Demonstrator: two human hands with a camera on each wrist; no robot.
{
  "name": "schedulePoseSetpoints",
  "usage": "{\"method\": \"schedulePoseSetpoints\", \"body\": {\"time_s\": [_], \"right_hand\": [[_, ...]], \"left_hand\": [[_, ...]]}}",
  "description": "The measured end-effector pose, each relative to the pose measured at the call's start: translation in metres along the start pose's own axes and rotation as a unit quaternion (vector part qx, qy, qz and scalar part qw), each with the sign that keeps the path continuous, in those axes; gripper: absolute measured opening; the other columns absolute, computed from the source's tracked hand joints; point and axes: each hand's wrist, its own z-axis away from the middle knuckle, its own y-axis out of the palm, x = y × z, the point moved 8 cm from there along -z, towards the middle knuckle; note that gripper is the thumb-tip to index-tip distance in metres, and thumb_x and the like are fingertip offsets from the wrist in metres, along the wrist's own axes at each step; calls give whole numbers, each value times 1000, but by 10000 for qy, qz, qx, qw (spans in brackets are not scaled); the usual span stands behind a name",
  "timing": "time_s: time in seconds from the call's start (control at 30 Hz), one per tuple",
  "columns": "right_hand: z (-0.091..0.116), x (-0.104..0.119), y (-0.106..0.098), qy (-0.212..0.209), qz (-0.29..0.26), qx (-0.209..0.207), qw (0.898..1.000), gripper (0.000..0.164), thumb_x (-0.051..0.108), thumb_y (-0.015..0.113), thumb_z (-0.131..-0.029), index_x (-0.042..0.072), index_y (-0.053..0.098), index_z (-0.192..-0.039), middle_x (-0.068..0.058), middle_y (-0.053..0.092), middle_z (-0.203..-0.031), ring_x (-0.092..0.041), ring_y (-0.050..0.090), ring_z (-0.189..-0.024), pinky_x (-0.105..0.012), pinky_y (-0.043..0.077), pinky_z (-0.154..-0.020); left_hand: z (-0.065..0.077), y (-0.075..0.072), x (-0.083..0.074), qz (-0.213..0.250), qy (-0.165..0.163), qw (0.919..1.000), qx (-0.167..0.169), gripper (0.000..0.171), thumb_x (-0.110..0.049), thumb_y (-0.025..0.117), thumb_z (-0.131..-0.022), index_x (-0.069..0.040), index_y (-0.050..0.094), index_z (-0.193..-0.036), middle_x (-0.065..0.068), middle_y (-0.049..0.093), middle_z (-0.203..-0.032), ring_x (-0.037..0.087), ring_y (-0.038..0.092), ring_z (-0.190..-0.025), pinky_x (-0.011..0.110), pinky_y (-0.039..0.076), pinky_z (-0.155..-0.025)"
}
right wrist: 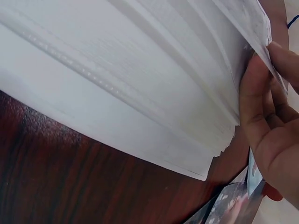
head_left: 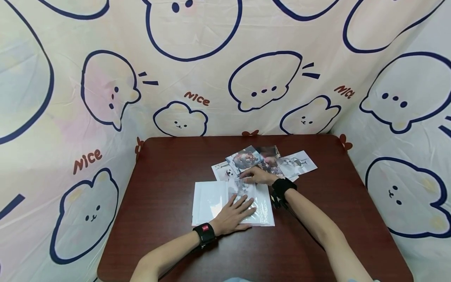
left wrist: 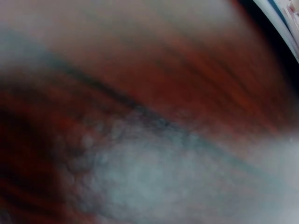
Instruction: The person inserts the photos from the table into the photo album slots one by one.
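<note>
An open photo album (head_left: 211, 201) with white pages and clear plastic sleeves lies on the table. Across its right page my left hand (head_left: 232, 216) rests with the fingers straight and spread. At the top edge of that page, my right hand (head_left: 258, 176) pinches the upper end of a pale picture card (head_left: 242, 188), which overlaps the sleeve. In the right wrist view, the right thumb and fingers (right wrist: 256, 88) grip a thin edge beside the layered white pages (right wrist: 140, 88). The left wrist view is a blur.
Behind the album several loose photos lie fanned out, among them a bluish one (head_left: 244, 159), a dark one (head_left: 269, 158) and a pale one (head_left: 297, 163). The brown table (head_left: 169, 164) has a patterned cloth (head_left: 183, 78) hanging behind and beside it.
</note>
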Motion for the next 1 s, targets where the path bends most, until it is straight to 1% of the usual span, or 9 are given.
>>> {"method": "schedulePoseSetpoints", "body": {"time_s": [0.13,0.27,0.43,0.53,0.6,0.67,0.73,0.83,1.0], "right_hand": [[-2,3,0,-193,196,168,9995,28,8,59,-104,-2,71,-128,-23,67,-132,-32,63,-118,-36,49,-94],[-1,8,-1,-409,319,161,9985,28,5,58,-104,-3,71,-128,-24,67,-131,-34,64,-117,-39,52,-95],[9,-5,-4,-693,-228,-609,9955,41,17,63,-104,-1,60,-141,-19,71,-117,-30,68,-103,-41,55,-86],[16,-21,-1,-587,-982,-1018,9882,58,28,67,-102,2,48,-151,-19,69,-118,-31,68,-101,-43,55,-83],[18,-29,5,-732,-1419,-1070,9813,60,31,63,-105,8,42,-156,-18,66,-128,-29,67,-109,-42,56,-87],[21,-27,10,-764,-1775,-983,9762,61,34,59,-107,9,37,-158,-19,63,-134,-30,67,-113,-45,57,-90],[27,-11,16,-1013,-2030,-770,9709,62,39,54,-108,8,35,-159,-20,62,-137,-30,68,-115,-43,59,-91],[33,28,29,-1085,-2190,-516,9683,66,43,52,-108,-2,38,-155,-31,57,-139,-41,69,-112,-48,62,-86],[38,81,59,-1047,-1138,-225,9877,48,23,42,-113,-11,44,-148,-36,51,-144,-48,65,-116,-47,62,-86]], "left_hand": [[0,-1,1,-23,6,9999,-112,68,-63,47,-102,-28,40,-161,3,32,-170,26,30,-157,53,29,-125],[-1,0,2,20,-36,10000,-88,68,-63,46,-103,-28,39,-161,3,30,-171,27,28,-158,54,28,-126],[-2,-4,4,259,-191,9995,72,70,-64,43,-104,-25,37,-162,5,27,-172,28,23,-160,51,24,-128],[2,-22,12,583,-374,9968,-404,66,-54,48,-106,-13,45,-157,12,40,-165,32,35,-154,49,32,-124],[7,-37,23,1041,-721,9879,-895,57,-41,52,-107,-4,52,-150,18,50,-156,36,45,-146,49,38,-120],[13,-50,39,1719,-1259,9677,-1347,47,-27,53,-107,2,57,-143,22,59,-146,40,54,-137,51,43,-115],[21,-57,58,2535,-1987,9335,-1574,42,-20,48,-109,6,57,-141,23,63,-138,41,58,-130,52,46,-111],[35,-59,86,3610,-3136,8622,-1670,44,-23,40,-112,5,56,-143,23,66,-134,40,65,-119,52,53,-101],[56,-57,118,4601,-4381,7493,-1867,50,-33,33,-115,1,62,-138,19,73,-124,36,73,-106,47,60,-88]]}}
